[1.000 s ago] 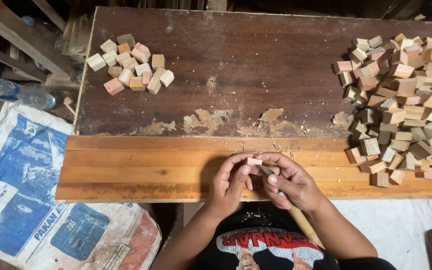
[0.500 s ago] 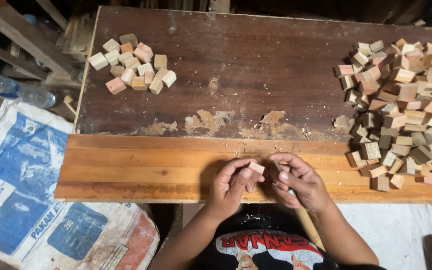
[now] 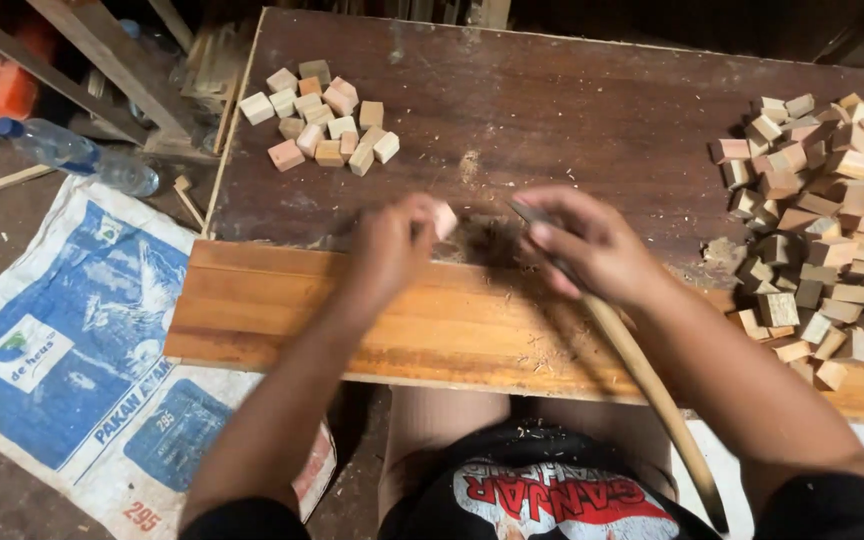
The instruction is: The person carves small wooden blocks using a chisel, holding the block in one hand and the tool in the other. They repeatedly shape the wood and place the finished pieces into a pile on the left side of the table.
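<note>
The surface (image 3: 572,110) is a dark brown wooden board, worn and dusted with small chips, and along its near edge lies a lighter orange plank (image 3: 452,330). On the floor at the left there is a blue and white printed sack (image 3: 62,340) and a clear plastic bottle (image 3: 77,155) that lies on its side.

The left hand (image 3: 392,245) is over the near part of the surface, just above the plank. Its fingers are closed around a small pale wooden block (image 3: 444,218), which shows at the fingertips. The hand is a little blurred, so the exact grip is hard to see.

The right hand (image 3: 592,245) is close to the left one, a short way to the right of the block. It is closed around a long tool with a light wooden handle (image 3: 652,390). The handle runs back toward the person's body, and a dark thin blade tip (image 3: 527,212) sticks out past the fingers and points toward the block. I cannot tell if the tip touches the block.

At the far left of the surface sits a small group of pale cubes (image 3: 317,115). At the right edge lies a much bigger heap of rough wooden pieces (image 3: 832,220), well apart from both hands.
</note>
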